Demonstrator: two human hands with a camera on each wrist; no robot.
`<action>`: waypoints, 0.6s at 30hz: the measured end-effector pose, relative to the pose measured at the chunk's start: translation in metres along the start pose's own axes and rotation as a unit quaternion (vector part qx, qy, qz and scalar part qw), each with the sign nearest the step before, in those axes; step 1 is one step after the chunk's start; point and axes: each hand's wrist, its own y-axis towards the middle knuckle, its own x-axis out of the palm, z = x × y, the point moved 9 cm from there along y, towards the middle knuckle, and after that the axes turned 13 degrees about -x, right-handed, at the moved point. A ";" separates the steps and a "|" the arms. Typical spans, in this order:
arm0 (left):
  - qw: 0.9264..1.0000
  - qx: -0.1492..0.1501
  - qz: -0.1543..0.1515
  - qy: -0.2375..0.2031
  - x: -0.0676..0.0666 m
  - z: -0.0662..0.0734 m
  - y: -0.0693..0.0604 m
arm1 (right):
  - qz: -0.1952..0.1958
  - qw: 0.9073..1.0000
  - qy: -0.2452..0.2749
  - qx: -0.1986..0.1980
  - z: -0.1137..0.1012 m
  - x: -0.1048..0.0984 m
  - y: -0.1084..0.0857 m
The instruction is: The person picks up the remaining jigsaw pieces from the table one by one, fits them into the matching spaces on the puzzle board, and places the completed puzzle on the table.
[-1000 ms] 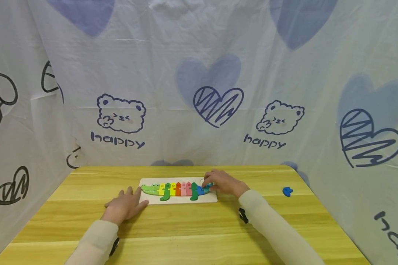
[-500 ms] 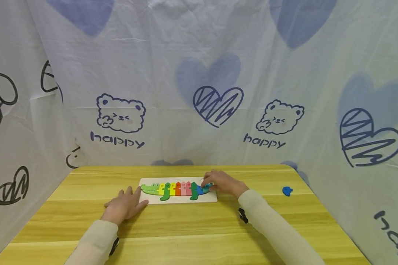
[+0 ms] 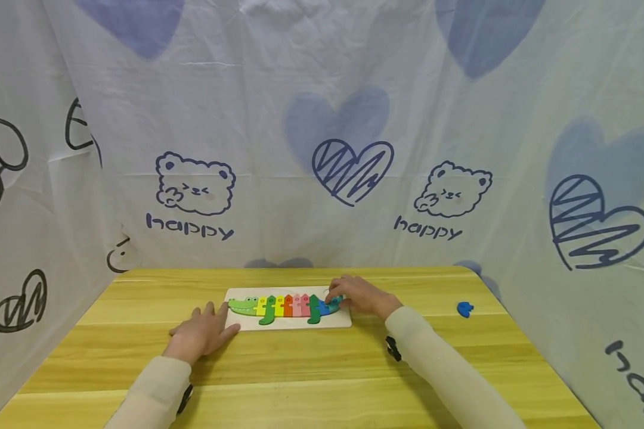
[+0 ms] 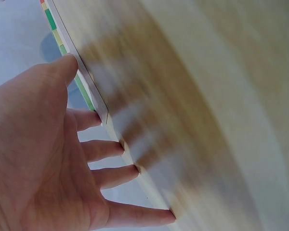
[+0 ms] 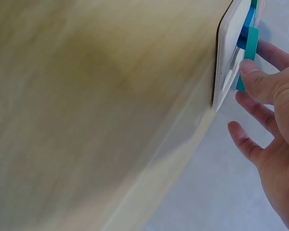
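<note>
A white puzzle board (image 3: 290,323) lies on the table, bearing a crocodile of coloured pieces from a light green head (image 3: 242,306) to a blue piece (image 3: 323,308) near the tail. My left hand (image 3: 201,332) rests at the board's left end with fingers spread, the thumb against its near edge. At the other end, my right hand (image 3: 361,295) pinches a teal puzzle piece (image 5: 251,44) between thumb and fingers. In the right wrist view that piece stands raised and tilted over its recess. Its far side is hidden by the fingers.
A loose blue puzzle piece (image 3: 464,309) lies on the right side of the wooden table (image 3: 300,381). Behind the table's far edge hangs a white printed curtain (image 3: 279,119), with more of it at both sides.
</note>
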 end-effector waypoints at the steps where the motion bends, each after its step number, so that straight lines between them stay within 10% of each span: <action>1: 1.000 0.000 0.001 0.000 0.000 0.000 0.000 | -0.001 1.000 -0.002 0.000 0.000 0.000 0.000; 18: 1.000 0.005 0.009 0.001 0.001 0.000 0.000 | -0.007 1.000 -0.017 0.000 -0.001 0.004 0.002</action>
